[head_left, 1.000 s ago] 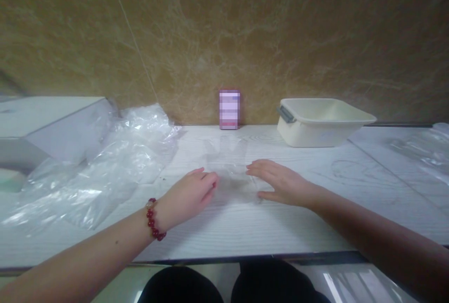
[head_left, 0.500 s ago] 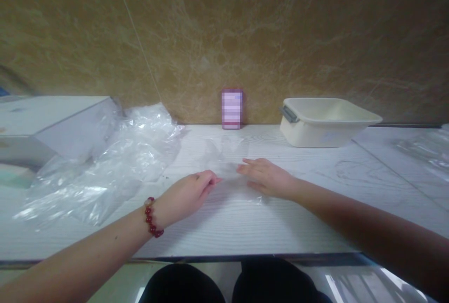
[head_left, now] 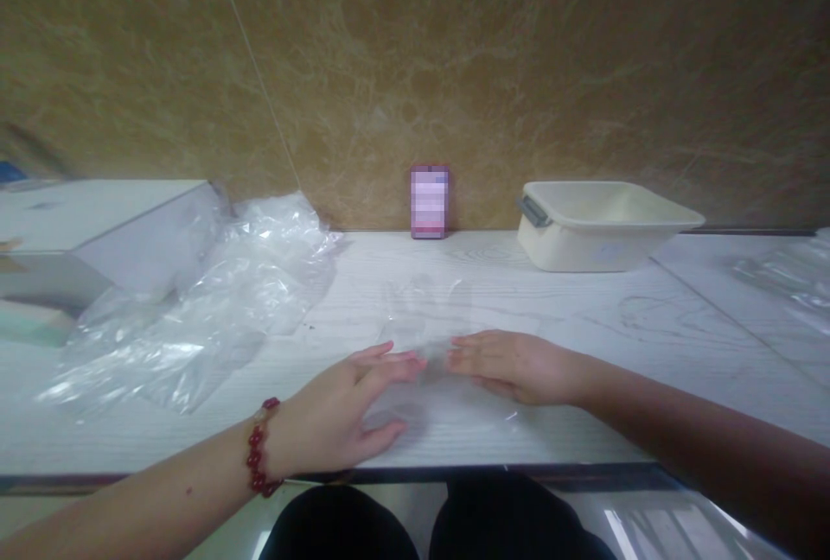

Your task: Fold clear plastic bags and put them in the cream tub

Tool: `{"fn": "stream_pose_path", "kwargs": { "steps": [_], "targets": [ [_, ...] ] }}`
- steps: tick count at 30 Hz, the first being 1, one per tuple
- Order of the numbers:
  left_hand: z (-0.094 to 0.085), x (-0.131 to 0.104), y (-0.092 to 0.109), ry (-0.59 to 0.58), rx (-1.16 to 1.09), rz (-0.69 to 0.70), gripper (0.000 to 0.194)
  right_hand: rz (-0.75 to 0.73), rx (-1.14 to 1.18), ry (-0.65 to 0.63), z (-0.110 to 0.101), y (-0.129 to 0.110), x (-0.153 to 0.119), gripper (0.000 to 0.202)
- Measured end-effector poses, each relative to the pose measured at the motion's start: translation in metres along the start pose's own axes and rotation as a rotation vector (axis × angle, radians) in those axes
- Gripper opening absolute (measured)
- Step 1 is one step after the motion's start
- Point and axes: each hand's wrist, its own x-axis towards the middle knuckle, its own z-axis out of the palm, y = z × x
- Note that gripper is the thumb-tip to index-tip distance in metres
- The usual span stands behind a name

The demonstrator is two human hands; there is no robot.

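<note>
Left hand (head_left: 343, 422): lies palm down on the near part of the surface (head_left: 584, 327), fingers spread and flat, thumb out toward the near edge; it pinches nothing and presses on the left part of a small clear bag (head_left: 424, 344). A red bead bracelet (head_left: 258, 449) sits on the wrist.
Right hand (head_left: 512, 365): also palm down, fingers straight and close together, tips nearly meeting those of the left hand; the grip is open and flat, resting on the right part of the same bag.
Clear bag: lies flat on the surface under and between the 2 hands, its far end reaching past the fingertips toward the wall; its edges are faint and hard to trace.
Why so held: 2 flat palms seem meant to keep the thin film smooth and still, since it is light and would slide or curl easily.
Left of the hands: a large heap of crumpled plastic film (head_left: 201, 309), well apart, partly against a pale box (head_left: 84, 232).
At the wall: a small pink pack (head_left: 429, 201) stands upright, and a cream basin (head_left: 596, 223) with a grey handle is to its right.
Far right: more clear film (head_left: 784, 275) lies on the surface.
In the way: nothing stands between the hands and the bag.
</note>
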Motion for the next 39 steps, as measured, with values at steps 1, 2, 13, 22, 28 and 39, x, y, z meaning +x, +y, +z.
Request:
{"fn": "stream_pose_path", "kwargs": {
  "steps": [1,2,13,22,28,39],
  "targets": [
    [0.003,-0.002,-0.003,0.004,-0.004,0.042,0.045,-0.003,0.023,-0.004,-0.001,-0.003,-0.002,0.036],
    [0.006,-0.003,-0.006,0.007,-0.007,0.074,0.046,-0.004,0.045,-0.010,-0.001,-0.005,-0.005,0.037],
    [0.009,0.012,-0.014,0.049,-0.282,-0.213,0.023,0.273,0.347,0.030,-0.002,-0.001,-0.009,0.033],
    [0.014,0.047,-0.044,0.407,-0.318,-0.615,0.020,0.872,0.263,0.336,-0.003,0.026,0.017,0.020],
    [0.019,0.066,-0.053,0.447,-0.649,-0.843,0.019,1.041,0.233,0.358,-0.002,0.047,0.028,0.016],
    [0.031,0.077,-0.072,0.572,-0.703,-0.895,0.024,1.039,0.217,0.364,0.009,0.067,0.033,0.015]
  ]
}}
